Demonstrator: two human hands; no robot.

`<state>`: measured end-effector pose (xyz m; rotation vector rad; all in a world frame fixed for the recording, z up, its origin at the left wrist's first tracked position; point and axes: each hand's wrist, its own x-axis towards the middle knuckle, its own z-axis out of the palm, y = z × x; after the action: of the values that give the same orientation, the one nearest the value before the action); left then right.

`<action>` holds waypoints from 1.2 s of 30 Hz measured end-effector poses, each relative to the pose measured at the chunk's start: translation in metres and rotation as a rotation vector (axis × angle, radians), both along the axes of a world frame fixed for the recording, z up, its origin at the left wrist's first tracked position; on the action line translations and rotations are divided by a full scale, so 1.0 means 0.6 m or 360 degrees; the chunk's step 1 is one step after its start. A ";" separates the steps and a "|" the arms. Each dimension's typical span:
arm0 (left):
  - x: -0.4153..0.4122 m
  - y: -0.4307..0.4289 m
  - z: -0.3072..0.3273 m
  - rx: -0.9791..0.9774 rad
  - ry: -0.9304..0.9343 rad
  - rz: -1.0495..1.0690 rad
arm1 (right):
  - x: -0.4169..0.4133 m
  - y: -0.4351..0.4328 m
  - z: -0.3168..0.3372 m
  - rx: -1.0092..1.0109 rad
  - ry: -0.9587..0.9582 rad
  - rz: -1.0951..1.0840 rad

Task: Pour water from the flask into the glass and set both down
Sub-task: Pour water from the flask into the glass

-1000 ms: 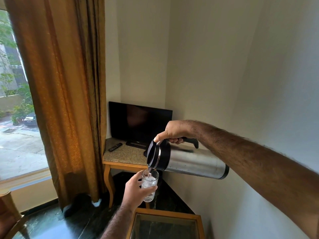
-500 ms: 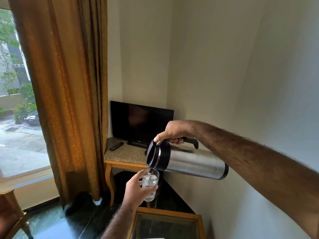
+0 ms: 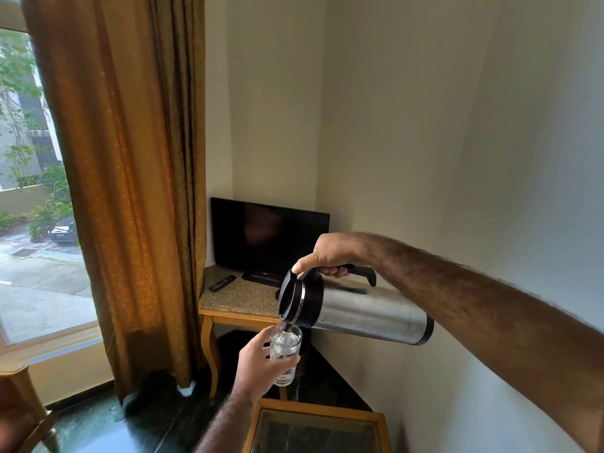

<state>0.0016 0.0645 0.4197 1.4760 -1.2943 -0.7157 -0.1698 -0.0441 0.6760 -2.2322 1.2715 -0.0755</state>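
Steel flask (image 3: pixel 366 313) tipped sideways in right hand (image 3: pixel 328 255), fingers wrapping handle, spout seemingly touching glass (image 3: pixel 285 353), left hand (image 3: pixel 260 362) gripping it

Flask (image 3: pixel 366 313): steel cylinder, black lid end and black base ring, black handle on top. Tipped near horizontal in mid-air, spout low at left, directly over the glass rim. Glass (image 3: pixel 285 353): clear tumbler, upright, held aloft, mostly filled with bubbling water.

The right hand (image 3: pixel 330 255) grips the handle of the steel flask (image 3: pixel 356 310), tipped almost level, its spout over the glass (image 3: pixel 285 353). The left hand (image 3: pixel 261 366) holds that glass upright, water inside, above the floor.
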 end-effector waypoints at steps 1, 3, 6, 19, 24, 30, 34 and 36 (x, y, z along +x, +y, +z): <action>-0.001 0.001 -0.001 0.0006 -0.0001 0.0000 | -0.001 0.000 0.001 0.0013 -0.0008 0.0012; -0.001 0.002 0.000 0.0019 -0.0006 0.0006 | -0.001 0.001 0.001 0.0022 -0.0020 0.0026; 0.000 0.005 0.001 0.0021 -0.0008 0.0000 | 0.000 0.001 0.000 0.0008 -0.0020 0.0001; -0.002 0.014 0.009 0.0038 0.0006 0.0000 | 0.000 -0.001 -0.010 0.0031 -0.0035 -0.0012; -0.003 0.012 0.005 0.0048 0.0016 -0.0013 | -0.001 -0.005 -0.014 0.0033 -0.0022 -0.0021; -0.002 0.012 -0.002 0.0058 0.0008 0.0011 | -0.006 -0.011 -0.021 0.0084 -0.0076 -0.0022; 0.000 0.009 -0.004 0.0041 0.0025 0.0029 | -0.013 -0.012 -0.026 0.0160 -0.0109 -0.0018; 0.001 0.006 -0.004 0.0039 0.0045 0.0024 | -0.021 -0.013 -0.030 0.0187 -0.0136 -0.0025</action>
<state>0.0020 0.0681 0.4175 1.4889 -1.2554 -0.7425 -0.1823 -0.0517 0.6578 -2.0972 1.2164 -0.0989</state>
